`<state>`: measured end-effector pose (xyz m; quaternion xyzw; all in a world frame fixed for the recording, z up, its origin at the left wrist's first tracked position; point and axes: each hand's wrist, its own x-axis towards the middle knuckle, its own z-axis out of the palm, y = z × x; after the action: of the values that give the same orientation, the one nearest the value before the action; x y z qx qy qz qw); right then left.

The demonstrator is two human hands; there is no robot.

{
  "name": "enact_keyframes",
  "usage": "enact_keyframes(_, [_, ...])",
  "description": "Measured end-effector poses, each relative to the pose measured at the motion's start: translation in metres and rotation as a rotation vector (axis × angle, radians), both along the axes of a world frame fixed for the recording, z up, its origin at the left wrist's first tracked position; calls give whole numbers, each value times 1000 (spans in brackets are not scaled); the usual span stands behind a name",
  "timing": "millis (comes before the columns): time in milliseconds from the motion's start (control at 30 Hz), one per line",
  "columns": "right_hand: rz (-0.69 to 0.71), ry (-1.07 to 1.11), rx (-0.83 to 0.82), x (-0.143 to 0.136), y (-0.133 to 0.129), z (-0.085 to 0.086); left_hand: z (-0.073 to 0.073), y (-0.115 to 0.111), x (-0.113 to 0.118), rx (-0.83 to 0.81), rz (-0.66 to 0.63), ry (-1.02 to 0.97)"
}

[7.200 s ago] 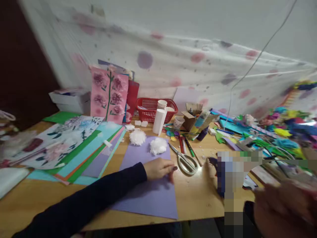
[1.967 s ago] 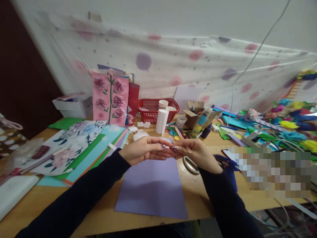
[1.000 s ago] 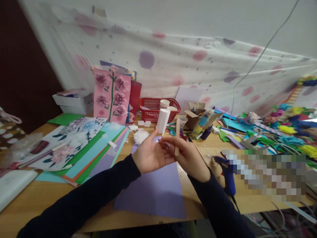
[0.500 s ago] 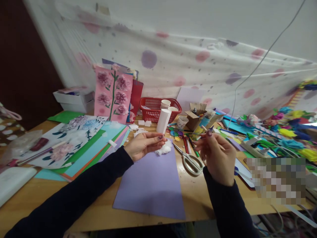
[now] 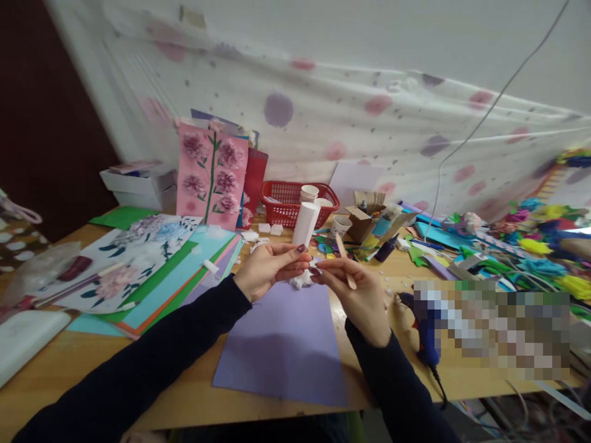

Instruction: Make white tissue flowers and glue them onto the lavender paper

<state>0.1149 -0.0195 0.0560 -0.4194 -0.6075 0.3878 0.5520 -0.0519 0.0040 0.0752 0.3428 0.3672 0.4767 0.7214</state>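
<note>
My left hand (image 5: 272, 266) is above the purple sheet (image 5: 279, 344), thumb and fingertips pinched together on something too small to make out. Close to its fingertips, my right hand (image 5: 360, 295) is closed, with a flat wooden stick (image 5: 340, 246) standing out between its fingers. Whatever the right fingertips pinch is hidden. White crumpled tissue (image 5: 302, 279) lies just beyond the fingertips, partly covered by them. Behind it a white paper roll (image 5: 305, 224) stands upright.
A red basket (image 5: 281, 212) and a paper cup (image 5: 340, 226) stand at the back. Coloured sheets (image 5: 161, 289) lie left. On the right are a blue glue gun (image 5: 427, 338) with its cord and paper flowers (image 5: 535, 246).
My right hand has moved left to meet my left hand, and the wooden stick now shows clearly in it. The glue gun has come into view; scissors and pens are no longer visible.
</note>
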Motion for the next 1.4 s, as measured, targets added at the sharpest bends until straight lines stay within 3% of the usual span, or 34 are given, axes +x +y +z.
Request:
enact_keyframes(167, [-284,-237,355,2,0,-2,-5,-1,6,-48,-21,14])
enact_keyframes(300, [-185,-497,540,-4,-2,-3,-5,-6,10,-102,-79,-127])
enact_keyframes(467, [-140,-580,457,2,-2,-3,-2,-5,5,-186,-206,-209])
enact_keyframes(600, [-196,-517,306,18,0,-1,-3,-3,-1,-180,-377,-123])
enact_keyframes(700, [-273,-426,216,29,4,0,0,1,-8,-94,-408,9])
enact_keyframes(800, [-299,-250,119,35,7,2,9,11,-23,68,-303,185])
enact_keyframes(967, [-274,15,35,34,6,11,23,27,-51,377,250,297])
enact_keyframes(1000, [-264,50,31,32,6,12,23,26,-51,435,297,318])
enact_keyframes(1067, [-236,89,27,27,6,15,20,21,-43,465,176,342])
enact_keyframes(1133, [-205,94,40,20,6,16,13,13,-26,366,-123,293])
enact_keyframes(1200, [-159,65,70,14,7,15,4,6,-8,282,-320,200])
enact_keyframes(1267, [-99,22,104,9,7,13,-4,2,4,249,-383,134])
enact_keyframes(1400, [8,-33,133,7,2,11,-8,6,0,214,-327,178])
